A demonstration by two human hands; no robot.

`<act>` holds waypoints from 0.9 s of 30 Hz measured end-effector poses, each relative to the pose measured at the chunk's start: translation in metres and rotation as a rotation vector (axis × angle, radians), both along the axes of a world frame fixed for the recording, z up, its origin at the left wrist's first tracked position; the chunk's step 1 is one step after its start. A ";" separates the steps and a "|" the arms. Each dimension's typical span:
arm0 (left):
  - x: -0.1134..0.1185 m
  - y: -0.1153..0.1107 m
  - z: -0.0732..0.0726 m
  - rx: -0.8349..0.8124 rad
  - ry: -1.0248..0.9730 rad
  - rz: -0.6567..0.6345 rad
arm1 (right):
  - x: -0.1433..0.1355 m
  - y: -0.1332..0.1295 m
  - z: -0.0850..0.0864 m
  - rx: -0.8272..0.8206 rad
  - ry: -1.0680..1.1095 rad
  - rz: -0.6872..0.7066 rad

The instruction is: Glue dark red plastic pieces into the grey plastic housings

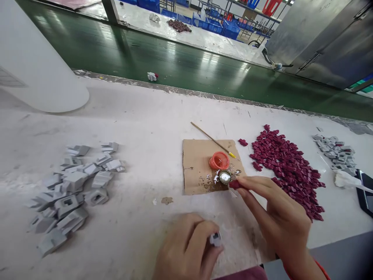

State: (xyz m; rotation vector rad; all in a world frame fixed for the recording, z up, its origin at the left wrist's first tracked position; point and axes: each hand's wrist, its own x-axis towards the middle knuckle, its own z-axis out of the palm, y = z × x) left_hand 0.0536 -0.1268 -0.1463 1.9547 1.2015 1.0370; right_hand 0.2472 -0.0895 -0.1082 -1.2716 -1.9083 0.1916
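Note:
My left hand (189,247) is closed round a small grey part (215,239) with a dark opening, near the front edge of the table. To its right, my right hand (274,212) pinches a dark red piece (234,184) between thumb and fingertips. That piece is beside a small round container of shiny liquid (224,177), at the corner of a brown cardboard square (194,181). An orange-red cup (219,160) sits just behind the container. A thin stick with a yellow tip (211,138) lies across the cardboard's back edge. Wet spots mark the cardboard.
Grey parts (74,181) lie heaped at left, dark red pieces (285,167) at right. Farther right are more grey parts (338,153), a white spoon-like item (348,181) and a dark phone-like device (364,194). A green conveyor (186,62) runs behind; a white object (43,74) stands back left.

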 end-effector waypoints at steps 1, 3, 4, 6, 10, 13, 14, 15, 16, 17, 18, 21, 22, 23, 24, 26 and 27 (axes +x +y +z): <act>0.003 0.000 -0.001 0.030 0.038 0.031 | -0.003 -0.007 0.000 -0.041 0.077 -0.014; 0.007 -0.001 -0.003 0.043 0.079 0.068 | -0.012 -0.023 -0.001 -0.106 0.199 -0.006; 0.009 -0.001 -0.003 0.036 0.086 0.076 | -0.017 -0.030 -0.003 -0.117 0.233 0.006; 0.010 -0.003 -0.003 0.015 0.087 0.079 | -0.026 -0.044 -0.008 -0.105 0.266 0.012; 0.010 -0.003 0.000 -0.017 0.083 0.077 | -0.036 -0.058 -0.019 -0.062 0.265 -0.048; 0.010 -0.002 0.000 -0.008 0.080 0.073 | -0.035 -0.059 -0.022 -0.049 0.225 -0.033; 0.010 -0.002 0.000 -0.003 0.080 0.071 | -0.034 -0.058 -0.022 -0.052 0.218 -0.032; 0.010 -0.001 0.000 0.002 0.080 0.070 | -0.034 -0.057 -0.021 -0.056 0.211 -0.032; 0.010 -0.001 0.000 0.004 0.081 0.070 | -0.034 -0.056 -0.021 -0.056 0.201 -0.027; 0.010 -0.001 0.000 0.003 0.080 0.071 | -0.034 -0.055 -0.020 -0.055 0.189 -0.023; 0.010 -0.001 0.000 -0.001 0.078 0.070 | -0.034 -0.055 -0.020 -0.060 0.173 -0.014; 0.009 -0.001 0.000 -0.007 0.072 0.068 | -0.037 -0.054 -0.018 -0.041 0.132 -0.012; 0.009 0.000 0.000 -0.010 0.068 0.064 | -0.037 -0.055 -0.017 -0.042 0.119 -0.018; 0.009 0.000 0.001 -0.013 0.063 0.057 | -0.038 -0.055 -0.015 -0.047 0.100 -0.008; 0.009 -0.001 0.000 -0.018 0.058 0.052 | -0.039 -0.055 -0.014 -0.054 0.082 0.006; 0.008 -0.001 0.000 -0.024 0.051 0.033 | -0.039 -0.054 -0.013 -0.069 0.069 0.042; 0.007 -0.001 0.000 -0.022 0.051 0.020 | -0.039 -0.053 -0.012 -0.065 0.078 0.057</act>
